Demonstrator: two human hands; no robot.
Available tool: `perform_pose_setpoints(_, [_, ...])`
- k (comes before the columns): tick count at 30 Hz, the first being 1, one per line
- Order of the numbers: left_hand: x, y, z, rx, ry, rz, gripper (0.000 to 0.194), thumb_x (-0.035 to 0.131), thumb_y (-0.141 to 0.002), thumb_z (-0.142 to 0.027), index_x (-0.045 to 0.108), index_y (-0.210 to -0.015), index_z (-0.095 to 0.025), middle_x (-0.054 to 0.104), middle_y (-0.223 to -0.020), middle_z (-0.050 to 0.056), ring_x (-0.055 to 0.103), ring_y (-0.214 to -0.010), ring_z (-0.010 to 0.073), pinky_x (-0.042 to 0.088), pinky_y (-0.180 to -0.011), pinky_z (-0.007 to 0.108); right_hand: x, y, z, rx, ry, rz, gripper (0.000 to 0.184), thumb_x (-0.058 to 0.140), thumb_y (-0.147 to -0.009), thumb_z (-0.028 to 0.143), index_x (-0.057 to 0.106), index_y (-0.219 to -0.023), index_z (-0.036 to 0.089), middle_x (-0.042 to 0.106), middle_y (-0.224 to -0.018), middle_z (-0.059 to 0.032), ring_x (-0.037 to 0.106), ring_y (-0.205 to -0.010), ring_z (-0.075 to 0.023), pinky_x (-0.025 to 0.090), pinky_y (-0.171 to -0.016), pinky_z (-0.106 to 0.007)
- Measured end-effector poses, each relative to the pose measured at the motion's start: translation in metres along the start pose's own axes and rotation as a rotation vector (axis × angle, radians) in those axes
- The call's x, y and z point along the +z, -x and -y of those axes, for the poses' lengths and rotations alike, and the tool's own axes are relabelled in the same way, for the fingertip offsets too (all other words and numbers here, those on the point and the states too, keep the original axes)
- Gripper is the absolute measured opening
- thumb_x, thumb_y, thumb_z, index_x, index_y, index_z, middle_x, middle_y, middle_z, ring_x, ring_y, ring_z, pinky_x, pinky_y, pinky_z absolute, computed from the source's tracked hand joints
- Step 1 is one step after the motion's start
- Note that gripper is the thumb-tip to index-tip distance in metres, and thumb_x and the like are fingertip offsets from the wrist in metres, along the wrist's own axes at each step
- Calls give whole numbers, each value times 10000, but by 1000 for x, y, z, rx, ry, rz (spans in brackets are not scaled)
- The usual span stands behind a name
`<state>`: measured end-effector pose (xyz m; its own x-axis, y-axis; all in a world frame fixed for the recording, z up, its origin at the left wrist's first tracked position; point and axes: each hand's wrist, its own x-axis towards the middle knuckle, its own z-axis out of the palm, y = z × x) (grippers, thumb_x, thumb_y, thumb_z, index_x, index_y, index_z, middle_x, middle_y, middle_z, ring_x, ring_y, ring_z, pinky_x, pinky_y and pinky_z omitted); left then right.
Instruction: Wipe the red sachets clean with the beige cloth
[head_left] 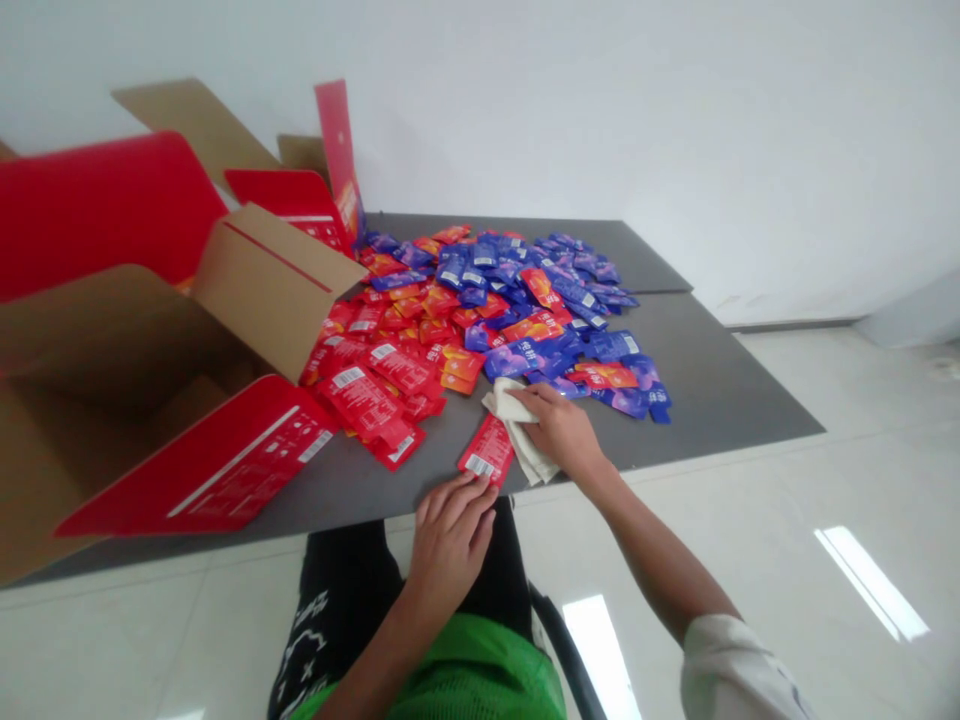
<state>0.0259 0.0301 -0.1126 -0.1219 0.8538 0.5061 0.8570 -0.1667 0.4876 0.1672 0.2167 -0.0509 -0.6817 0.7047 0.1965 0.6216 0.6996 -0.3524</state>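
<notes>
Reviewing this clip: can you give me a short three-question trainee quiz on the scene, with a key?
1. Which hand lies on the crumpled cream cloth?
2. True or false: in the pile, the blue and purple plastic sachets lie mostly to the right of the red and orange plastic sachets.
3. Fill in the blank: from the person's view, the open brown cardboard box with red outer panels stands at the ___ end of the flat grey tabletop.

Key: 1. The right hand; 2. True; 3. Left.
</notes>
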Motion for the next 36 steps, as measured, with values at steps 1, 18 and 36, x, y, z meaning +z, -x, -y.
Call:
perform_pose_setpoints(1, [0,0,0,-3,-3,3,291,615,-967,-174,696,-1239,-237,748,-1230,58,639,-1217,243,456,-1044,417,-2,3,4,-20,-10,-8,563,591,-893,78,626,-1416,282,679,-1290,-68,690,-1092,-212,560,-909,-268])
perform_pose_setpoints(18, [2,2,1,-26,-2,14,240,623,-964,-188,715,-1180,-235,756,-1178,58,640,-1184,262,451,-1028,432,5,25,21,-111,-49,48,578,603,-885,82,615,-1423,294,672,-1315,-62,683,-1116,-203,558,-916,-259])
perform_pose_setpoints(36, [1,2,0,-34,-43,30,198,615,-958,-178,735,-1108,-230,766,-1110,63,646,-1133,275,444,-1009,433,14,25,32,-171,-145,129,485,635,-916,137,650,-1376,288,671,-1342,-47,684,-1132,-193,554,-940,-257])
